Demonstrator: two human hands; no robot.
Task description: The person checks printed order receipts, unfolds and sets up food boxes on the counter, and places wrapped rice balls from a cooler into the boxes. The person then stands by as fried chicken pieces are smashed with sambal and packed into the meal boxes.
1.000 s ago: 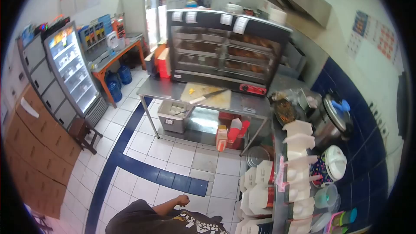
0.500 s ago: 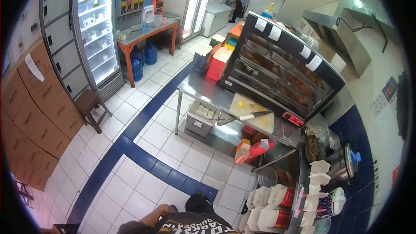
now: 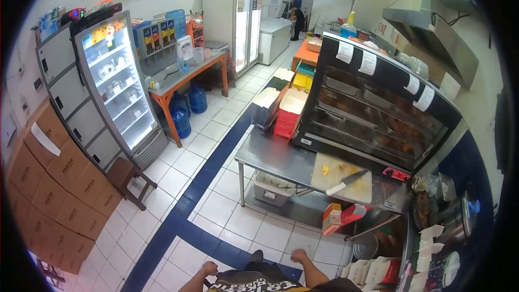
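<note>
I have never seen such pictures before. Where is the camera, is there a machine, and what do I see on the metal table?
There is no robot here: a person works with bare hands. The camera is worn on the head and looks forward and down, so the left hand and right hand appear at the bottom, beside the lettered shirt. I see nothing held, but the hands are too small to be sure. On the metal table ahead stands a glass-fronted cabinet; before it lies a cutting board with a knife and small yellow pieces.
</note>
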